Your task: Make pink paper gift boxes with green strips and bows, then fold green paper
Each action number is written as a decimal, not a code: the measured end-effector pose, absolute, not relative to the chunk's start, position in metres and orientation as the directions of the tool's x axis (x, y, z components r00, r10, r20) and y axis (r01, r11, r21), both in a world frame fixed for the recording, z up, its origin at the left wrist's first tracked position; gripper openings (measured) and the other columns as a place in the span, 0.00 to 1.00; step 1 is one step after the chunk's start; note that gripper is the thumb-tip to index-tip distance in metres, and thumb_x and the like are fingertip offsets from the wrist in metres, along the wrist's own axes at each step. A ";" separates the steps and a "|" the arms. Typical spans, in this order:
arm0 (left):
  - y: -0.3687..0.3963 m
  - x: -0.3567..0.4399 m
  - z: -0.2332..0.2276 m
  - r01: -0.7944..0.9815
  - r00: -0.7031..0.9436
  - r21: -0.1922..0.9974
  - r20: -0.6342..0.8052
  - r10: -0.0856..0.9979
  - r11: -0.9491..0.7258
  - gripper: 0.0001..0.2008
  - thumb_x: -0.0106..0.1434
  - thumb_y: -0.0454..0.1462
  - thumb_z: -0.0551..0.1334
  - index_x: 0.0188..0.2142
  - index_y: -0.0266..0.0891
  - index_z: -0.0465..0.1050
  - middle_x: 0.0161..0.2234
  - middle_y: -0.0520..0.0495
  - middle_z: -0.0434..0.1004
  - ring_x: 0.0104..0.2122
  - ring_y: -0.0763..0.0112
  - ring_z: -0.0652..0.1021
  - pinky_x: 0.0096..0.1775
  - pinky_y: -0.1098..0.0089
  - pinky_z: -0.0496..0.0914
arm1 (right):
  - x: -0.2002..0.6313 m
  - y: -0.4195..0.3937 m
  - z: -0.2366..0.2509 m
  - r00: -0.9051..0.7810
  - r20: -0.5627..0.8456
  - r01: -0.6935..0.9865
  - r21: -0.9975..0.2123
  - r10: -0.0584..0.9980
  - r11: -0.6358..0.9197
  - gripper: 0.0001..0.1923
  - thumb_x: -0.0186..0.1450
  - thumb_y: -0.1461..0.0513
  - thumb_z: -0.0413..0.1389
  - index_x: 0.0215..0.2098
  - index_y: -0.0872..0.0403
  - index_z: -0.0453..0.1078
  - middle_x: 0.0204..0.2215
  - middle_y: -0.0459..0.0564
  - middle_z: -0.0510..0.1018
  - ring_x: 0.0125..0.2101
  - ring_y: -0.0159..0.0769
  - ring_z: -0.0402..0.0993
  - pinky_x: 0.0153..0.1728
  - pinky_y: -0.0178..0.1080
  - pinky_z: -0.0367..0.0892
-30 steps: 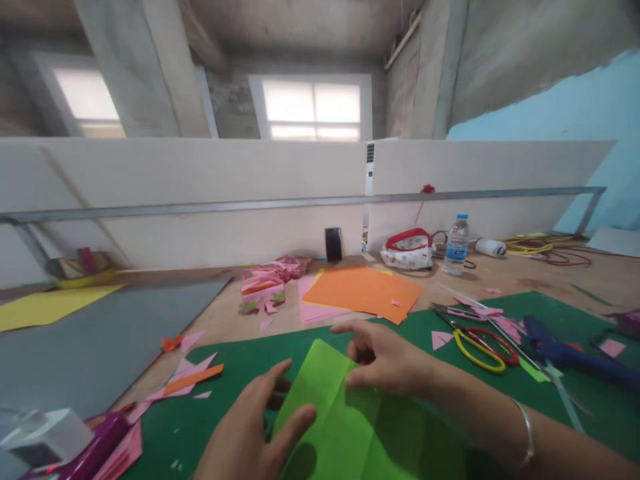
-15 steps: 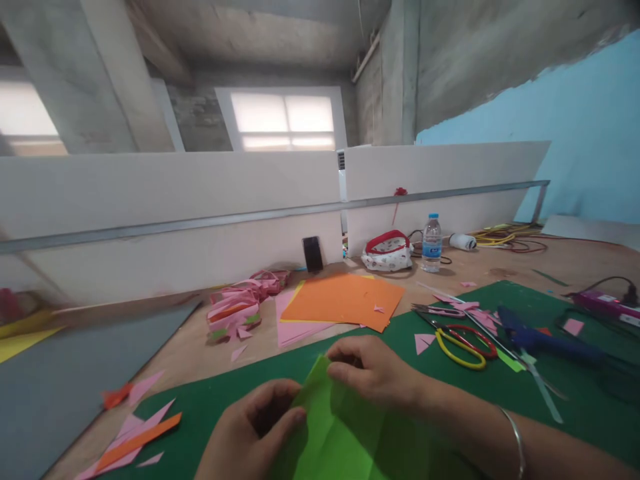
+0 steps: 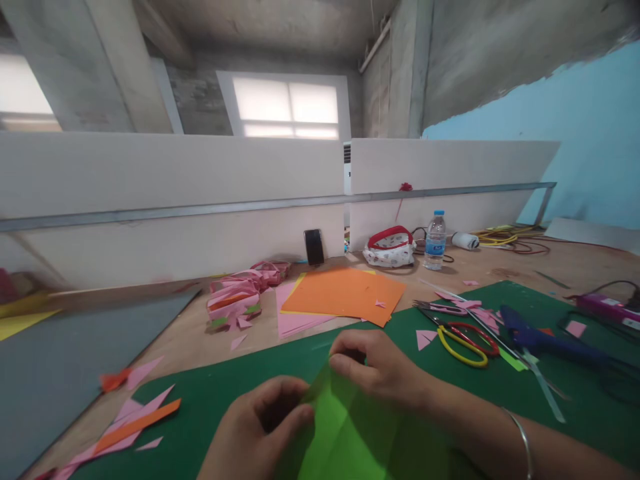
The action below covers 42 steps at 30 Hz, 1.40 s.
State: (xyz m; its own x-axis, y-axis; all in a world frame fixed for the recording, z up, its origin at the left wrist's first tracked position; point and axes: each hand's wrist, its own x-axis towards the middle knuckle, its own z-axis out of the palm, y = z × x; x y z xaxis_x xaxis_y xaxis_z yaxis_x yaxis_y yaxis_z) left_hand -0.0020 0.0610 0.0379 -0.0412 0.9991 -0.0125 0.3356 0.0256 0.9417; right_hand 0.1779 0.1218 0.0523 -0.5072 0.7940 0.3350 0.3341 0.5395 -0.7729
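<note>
A creased sheet of bright green paper (image 3: 350,427) stands tilted between my hands, its lower part cut off by the bottom of the view. My left hand (image 3: 265,427) pinches the left edge between thumb and fingers. Higher up, my right hand (image 3: 375,367) grips the top corner, thumb against the fingertips; a silver bangle is on that wrist. Beneath both hands lies a dark green cutting mat (image 3: 220,400). To the right of my right hand are scissors (image 3: 463,343) with one red and one yellow handle, and small thread snips (image 3: 440,307).
Orange sheets (image 3: 345,293) over pink paper (image 3: 300,323) lie ahead. Pink strips (image 3: 235,300) are heaped to their left. A blue glue gun (image 3: 545,340) rests at right. A phone (image 3: 314,247), a pouch (image 3: 390,248) and a water bottle (image 3: 435,241) stand at the back.
Both hands have shifted slightly to the right with the green paper, and its top corner is now more covered by my right fingers. The camera view has moved a little.
</note>
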 end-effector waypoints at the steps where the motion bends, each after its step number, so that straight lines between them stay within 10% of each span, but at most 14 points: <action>1: 0.062 -0.002 0.037 0.333 -0.035 0.943 -0.011 0.999 0.023 0.08 0.49 0.42 0.64 0.28 0.41 0.74 0.25 0.53 0.77 0.27 0.68 0.74 0.31 0.72 0.66 | 0.178 0.121 0.052 -0.511 0.347 0.333 -0.764 0.787 0.553 0.06 0.60 0.64 0.52 0.26 0.56 0.66 0.21 0.42 0.67 0.24 0.27 0.60 0.24 0.30 0.55; 7: 0.065 0.004 0.033 0.235 0.177 0.968 -0.126 0.976 0.082 0.13 0.51 0.45 0.63 0.30 0.38 0.73 0.25 0.51 0.75 0.26 0.69 0.72 0.29 0.71 0.65 | 0.179 0.117 0.051 -0.570 0.379 0.335 -0.703 0.729 0.627 0.06 0.60 0.67 0.51 0.25 0.55 0.64 0.20 0.41 0.65 0.23 0.26 0.59 0.24 0.29 0.54; 13: 0.068 0.002 0.037 0.321 0.032 0.937 -0.155 0.987 0.137 0.15 0.48 0.46 0.63 0.17 0.38 0.67 0.14 0.59 0.57 0.17 0.79 0.57 0.21 0.74 0.51 | 0.187 0.127 0.058 -0.463 0.431 0.377 -0.694 0.774 0.613 0.08 0.62 0.65 0.50 0.24 0.56 0.63 0.20 0.42 0.65 0.23 0.28 0.60 0.25 0.31 0.54; 30: 0.071 -0.007 0.044 0.043 -0.300 0.992 -0.104 0.948 0.122 0.14 0.48 0.46 0.68 0.27 0.38 0.72 0.21 0.55 0.68 0.22 0.76 0.68 0.26 0.76 0.63 | 0.192 0.136 0.057 -0.242 0.521 0.472 -0.674 0.819 0.568 0.09 0.63 0.62 0.48 0.25 0.54 0.61 0.20 0.42 0.64 0.23 0.30 0.60 0.25 0.33 0.54; 42: 0.072 0.008 0.026 -0.279 -0.001 0.846 -0.474 0.881 0.455 0.12 0.50 0.39 0.69 0.34 0.36 0.73 0.23 0.48 0.80 0.21 0.64 0.78 0.24 0.67 0.71 | 0.186 0.145 0.041 -0.193 0.492 0.543 -0.667 0.849 0.510 0.07 0.63 0.64 0.51 0.26 0.55 0.66 0.20 0.41 0.67 0.23 0.27 0.62 0.27 0.30 0.55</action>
